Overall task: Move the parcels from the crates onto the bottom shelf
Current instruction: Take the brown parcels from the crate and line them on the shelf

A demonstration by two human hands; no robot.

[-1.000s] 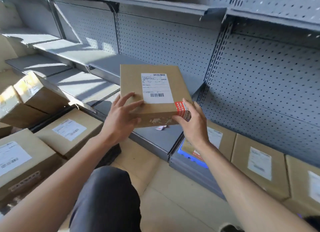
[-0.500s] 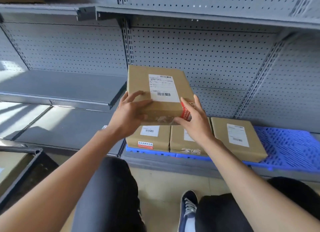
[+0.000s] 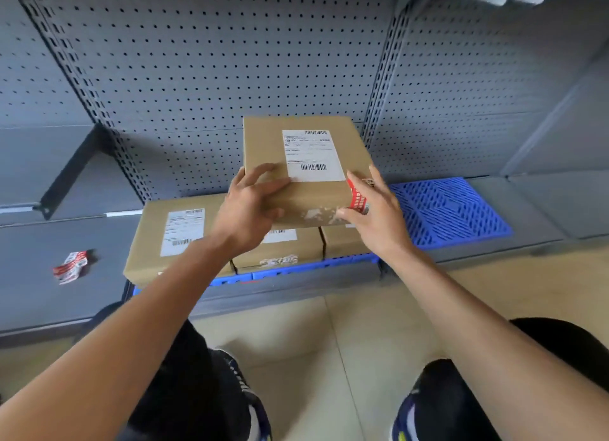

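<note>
I hold a brown cardboard parcel (image 3: 296, 144) with a white barcode label and a red-and-white sticker at its near right corner. My left hand (image 3: 247, 206) grips its near left edge, and my right hand (image 3: 375, 216) holds its near right corner. The parcel hovers above three parcels lying side by side on a blue plastic pallet (image 3: 448, 206) on the bottom shelf (image 3: 527, 216): a left parcel (image 3: 164, 243), a middle parcel (image 3: 283, 248) and a right parcel (image 3: 339, 241), the last two mostly hidden by my hands and the held box.
A grey pegboard back wall (image 3: 230, 61) rises behind the shelf. A crumpled red-and-white sticker (image 3: 71, 266) lies on the grey shelf to the left. A dark bracket (image 3: 71, 173) slants at the left. My knees and shoes are over the beige floor (image 3: 329, 328).
The view has swung right and down, away from the crates. The held parcel now hangs over the row of parcels on the blue pallet; both hands keep their grip.
</note>
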